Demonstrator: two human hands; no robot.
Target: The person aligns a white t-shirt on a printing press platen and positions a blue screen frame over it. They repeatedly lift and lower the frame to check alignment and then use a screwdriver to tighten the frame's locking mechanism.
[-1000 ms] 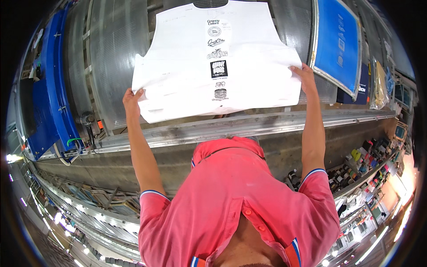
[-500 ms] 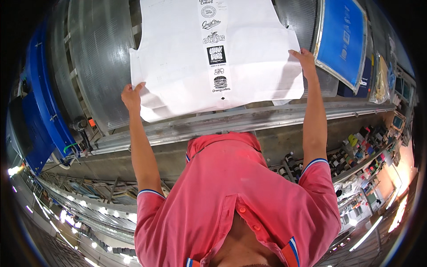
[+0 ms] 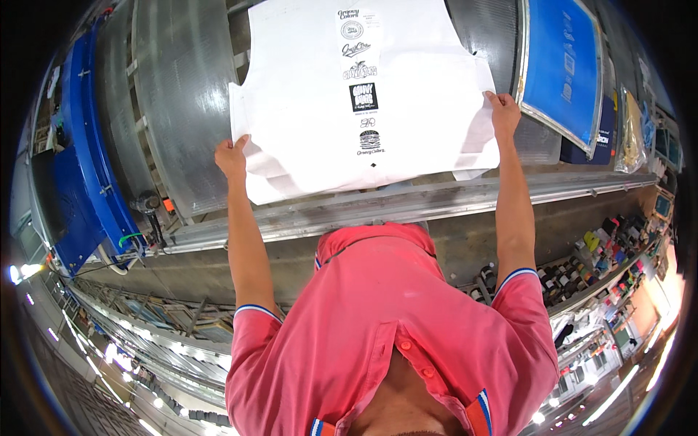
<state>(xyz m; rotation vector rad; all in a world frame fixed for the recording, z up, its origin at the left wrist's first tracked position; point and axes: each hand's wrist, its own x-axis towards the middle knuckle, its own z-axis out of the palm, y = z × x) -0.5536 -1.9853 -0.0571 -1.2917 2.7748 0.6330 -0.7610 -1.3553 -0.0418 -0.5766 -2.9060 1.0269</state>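
A white shirt-shaped fabric panel [image 3: 305,123], with a column of black printed logos down its middle, spreads in front of me over the grey tables. My left hand [image 3: 231,156] pinches its left edge near the lower corner, thumb on top. On the opposite edge, my right hand [image 3: 503,112] has the panel between thumb and fingers. The lower edge hangs slightly wavy between the two hands, with a folded bit near the lower right corner. The fingers under the fabric are partly hidden.
A metal rail [image 3: 320,218] runs across between me and the tables. At right stands a blue framed screen [image 3: 560,73], with a clear plastic bag [image 3: 632,134] beyond it. Long grey boards [image 3: 182,102] and blue machinery [image 3: 91,167] lie to the left.
The whole view has shifted a little, bringing more of the panel's far part into sight. My right hand sits slightly lower along its edge. Both hands keep their pinch.
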